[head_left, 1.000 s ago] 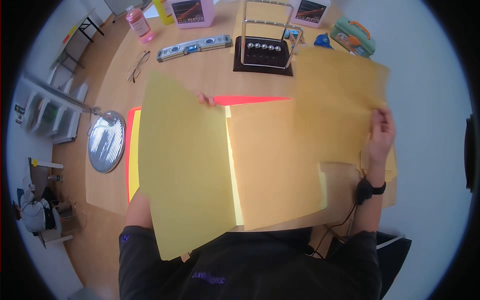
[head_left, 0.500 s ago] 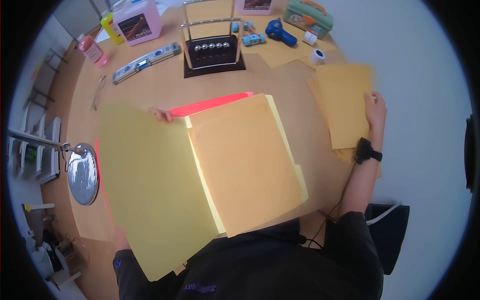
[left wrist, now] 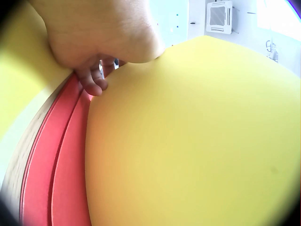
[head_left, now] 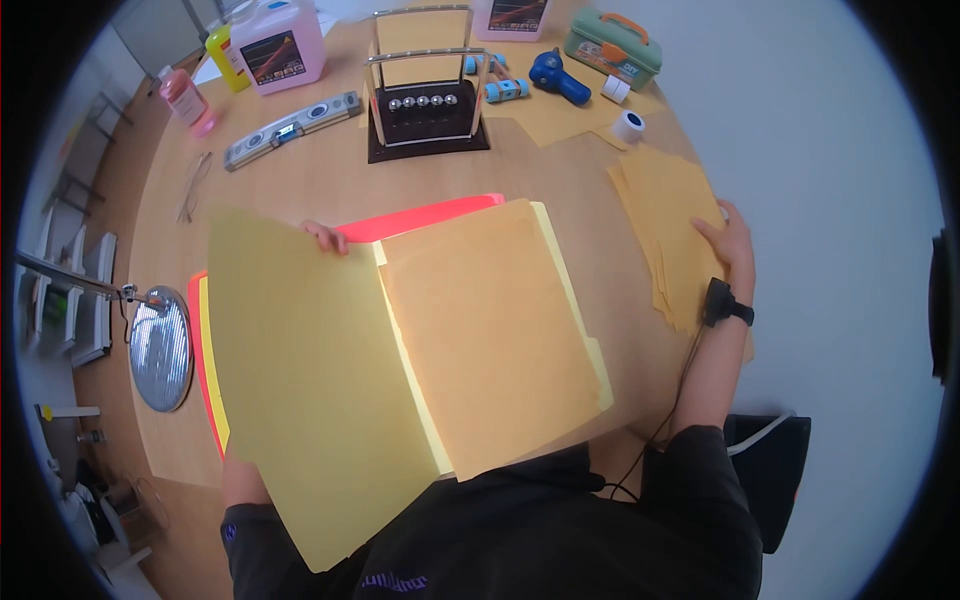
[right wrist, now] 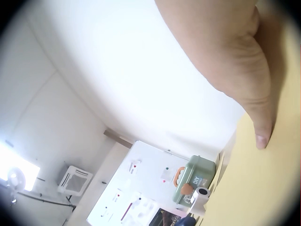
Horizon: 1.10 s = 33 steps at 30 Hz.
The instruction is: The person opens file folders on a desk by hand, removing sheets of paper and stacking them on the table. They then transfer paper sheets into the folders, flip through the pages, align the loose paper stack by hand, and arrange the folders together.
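Observation:
In the head view a yellow file folder (head_left: 320, 400) stands opened like a book, its left cover raised. A tan paper sheet or envelope (head_left: 490, 340) lies on its right half. My left hand (head_left: 325, 238) holds the raised cover from behind, fingertips showing at its top edge; the left wrist view shows the curled fingers (left wrist: 94, 82) near the cover edge. At the right, my right hand (head_left: 732, 240) rests on a fanned stack of tan envelopes (head_left: 670, 230). Its thumb (right wrist: 262, 136) lies extended on the top one in the right wrist view.
Red folders (head_left: 430, 215) lie under the yellow one. Behind stand a Newton's cradle (head_left: 425, 110), a spirit level (head_left: 290, 130), pink jugs (head_left: 280, 45), a blue tool (head_left: 558, 78), a white roll (head_left: 628, 125) and a green toolbox (head_left: 612, 45). Glasses (head_left: 193, 188) and a round mirror-like disc (head_left: 162, 350) are at left.
My right hand has carried a tan envelope from beside the folder to the stack at the right and let go of it there. The head view has turned right; my left hand still holds the cover.

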{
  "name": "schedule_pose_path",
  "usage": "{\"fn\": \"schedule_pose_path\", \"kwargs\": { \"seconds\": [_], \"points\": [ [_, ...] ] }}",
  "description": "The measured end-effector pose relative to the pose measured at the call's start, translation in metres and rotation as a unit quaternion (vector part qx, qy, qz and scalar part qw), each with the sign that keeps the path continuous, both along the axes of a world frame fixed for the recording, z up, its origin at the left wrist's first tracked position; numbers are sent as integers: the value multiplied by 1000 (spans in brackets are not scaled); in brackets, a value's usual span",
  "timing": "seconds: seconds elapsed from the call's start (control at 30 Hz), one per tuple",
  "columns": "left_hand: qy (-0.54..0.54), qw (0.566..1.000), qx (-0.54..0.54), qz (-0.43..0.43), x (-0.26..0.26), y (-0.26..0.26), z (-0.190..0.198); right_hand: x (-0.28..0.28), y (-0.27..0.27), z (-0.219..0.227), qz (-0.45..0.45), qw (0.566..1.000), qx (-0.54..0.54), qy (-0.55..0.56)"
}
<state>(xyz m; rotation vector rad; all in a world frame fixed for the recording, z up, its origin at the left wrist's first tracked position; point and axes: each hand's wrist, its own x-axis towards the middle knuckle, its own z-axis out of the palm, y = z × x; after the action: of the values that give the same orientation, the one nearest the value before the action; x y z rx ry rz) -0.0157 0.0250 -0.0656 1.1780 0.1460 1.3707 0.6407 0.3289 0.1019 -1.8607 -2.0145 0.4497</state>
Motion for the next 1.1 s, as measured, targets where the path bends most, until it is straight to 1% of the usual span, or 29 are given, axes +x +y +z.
{"fn": "schedule_pose_path", "kwargs": {
  "seconds": [0.03, 0.07, 0.1, 0.13, 0.17, 0.2, 0.27, 0.3, 0.37, 0.43, 0.47, 0.5, 0.53, 0.63, 0.7, 0.73, 0.77, 0.8, 0.83, 0.87, 0.9, 0.93, 0.97, 1.0, 1.07, 1.1],
  "points": [
    [0, 1000, -2, 10, 0, 3, -3, 5, 5, -5, 4, 1000, -1, 0],
    [2, 1000, -4, 22, 0, 4, -5, 7, 7, -9, 20, 999, 23, -36],
    [3, 1000, -6, 27, 3, 1, 0, 10, 9, -12, 37, 996, 46, -71],
    [-26, 999, -31, 24, 8, -2, 6, 13, 12, -13, 44, 996, 43, -69],
    [-54, 997, -57, 21, 14, -5, 13, 18, 14, -15, 74, 990, 75, -94],
    [-52, 996, -61, 29, 20, -5, 13, 21, 15, -21, 104, 982, 107, -118],
    [-93, 994, -56, 28, 25, -6, 9, 12, 8, -12, 107, 982, 93, -122],
    [-91, 993, -61, 35, 21, -15, 11, 7, 4, -8, 101, 983, 84, -129],
    [-87, 993, -64, 47, 29, 107, 31, 9, 4, -12, 104, 985, 77, -114],
    [-83, 993, -61, 57, 26, 90, 28, 8, 5, -13, 105, 986, 76, -101],
    [-82, 993, -59, 61, 33, 41, 21, 6, 5, -13, 96, 987, 61, -111],
    [-81, 993, -58, 65, 43, -3, 22, 4, 5, -13, 86, 988, 46, -123],
    [-81, 993, -57, 68, 37, 88, 28, 3, 6, -14, 89, 988, 45, -122],
    [-81, 993, -62, 67, 40, 90, 27, -1, 0, -13, 84, 990, 27, -111],
    [-82, 993, -67, 60, 48, 90, 25, -7, -6, -8, 95, 959, 85, -252],
    [-83, 993, -68, 56, 45, 32, 14, -17, -18, 0, 92, 960, 81, -253],
    [-83, 993, -69, 52, 42, -21, 12, -35, -32, 10, 77, 950, 117, -280],
    [-82, 993, -68, 49, 38, 92, 26, -51, -43, 14, 61, 937, 154, -306],
    [-81, 993, -66, 46, 44, 89, 24, -62, -44, 11, 96, 933, 206, -278],
    [-80, 994, -63, 44, 43, -24, 11, -74, -45, 8, 131, 924, 258, -248],
    [-79, 994, -61, 41, 42, -27, 11, -100, -62, 14, 178, 956, 191, -137],
    [-79, 994, -60, 38, 43, -26, 11, -133, -86, 25, 222, 968, 119, -23],
    [-77, 995, -60, 36, 42, -27, 11, -162, -113, 38, 251, 968, -3, -8],
    [-74, 995, -61, 32, 43, -27, 11, -184, -140, 47, 276, 953, -126, 8],
    [-66, 995, -66, 22, 40, -20, 13, -201, -176, 48, 347, 926, -149, 9],
    [-63, 996, -68, 18, 41, -5, 16, -201, -179, 38, 344, 927, -150, 14]
  ]
}}
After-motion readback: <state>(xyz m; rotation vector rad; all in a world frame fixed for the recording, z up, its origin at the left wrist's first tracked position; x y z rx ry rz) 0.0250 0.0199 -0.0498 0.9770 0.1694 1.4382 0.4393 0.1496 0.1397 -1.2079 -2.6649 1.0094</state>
